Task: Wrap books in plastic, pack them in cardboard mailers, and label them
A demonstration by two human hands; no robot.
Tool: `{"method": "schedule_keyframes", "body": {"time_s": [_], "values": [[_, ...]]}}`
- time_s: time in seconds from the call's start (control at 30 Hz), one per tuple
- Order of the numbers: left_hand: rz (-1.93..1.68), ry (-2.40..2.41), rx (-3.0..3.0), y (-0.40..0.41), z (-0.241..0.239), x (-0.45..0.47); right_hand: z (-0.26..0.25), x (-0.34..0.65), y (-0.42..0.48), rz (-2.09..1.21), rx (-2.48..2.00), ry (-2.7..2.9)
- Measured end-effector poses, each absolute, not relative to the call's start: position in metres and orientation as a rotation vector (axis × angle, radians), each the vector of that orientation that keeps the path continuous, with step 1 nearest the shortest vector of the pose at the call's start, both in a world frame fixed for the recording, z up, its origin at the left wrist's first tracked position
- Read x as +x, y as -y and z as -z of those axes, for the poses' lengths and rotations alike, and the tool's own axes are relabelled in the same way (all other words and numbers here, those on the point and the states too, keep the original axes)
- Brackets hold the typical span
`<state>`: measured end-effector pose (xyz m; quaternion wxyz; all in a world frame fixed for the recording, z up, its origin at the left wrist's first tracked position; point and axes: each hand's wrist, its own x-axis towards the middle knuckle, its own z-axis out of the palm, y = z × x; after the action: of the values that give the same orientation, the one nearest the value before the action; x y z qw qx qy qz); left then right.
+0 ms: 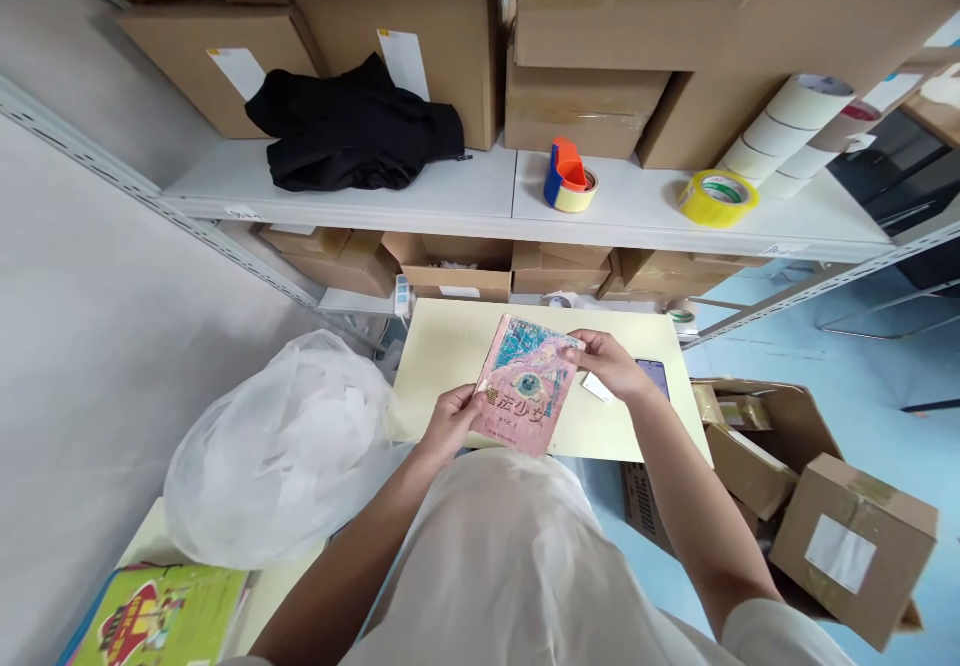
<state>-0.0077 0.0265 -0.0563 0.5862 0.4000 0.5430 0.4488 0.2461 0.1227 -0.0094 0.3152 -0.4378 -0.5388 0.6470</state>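
Note:
A pink and teal book (525,383) with an eye on its cover is held up in both hands above the pale yellow table (442,341). My left hand (455,420) grips its lower left edge, thumb on the cover. At the upper right edge, my right hand (606,361) pinches it, thumb also on top. Just beside the right hand lies a small white card (598,387) on the table. A phone (652,376) lies farther right, partly hidden by my right forearm.
Above the table, a shelf (480,191) bears cartons, black cloth (360,131), a tape dispenser (568,178) and yellow tape (718,198). A translucent bag (285,446) bulges at left, near a green book (161,611). Cartons (855,546) fill the right floor.

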Motion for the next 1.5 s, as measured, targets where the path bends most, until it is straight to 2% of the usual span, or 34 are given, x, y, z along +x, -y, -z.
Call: {"method": "schedule_keyframes", "body": {"time_s": [0.17, 0.3, 0.87, 1.13, 1.27, 1.5], "values": [[-1.111, -1.266, 0.772, -0.028, 0.063, -0.002, 0.032, 0.228, -0.075, -1.824, -1.147, 1.166], [-1.051, -1.316, 0.953, -0.032, 0.06, -0.005, 0.047, 0.216, -0.054, -1.701, -1.231, 1.125], [-0.998, -1.431, 1.054, -0.037, 0.071, -0.019, 0.065, 0.215, -0.046, -1.708, -1.313, 1.015], [-0.941, -1.419, 1.103, -0.039, 0.084, -0.028, 0.068, 0.209, -0.051, -1.675, -1.361, 1.09], [-0.898, -1.442, 1.109, -0.043, 0.097, -0.044, 0.075, 0.195, -0.062, -1.787, -1.419, 1.145], [-0.808, -1.585, 1.162, -0.083, 0.138, -0.108, 0.12, 0.132, -0.116, -1.838, -1.514, 1.21]]}}
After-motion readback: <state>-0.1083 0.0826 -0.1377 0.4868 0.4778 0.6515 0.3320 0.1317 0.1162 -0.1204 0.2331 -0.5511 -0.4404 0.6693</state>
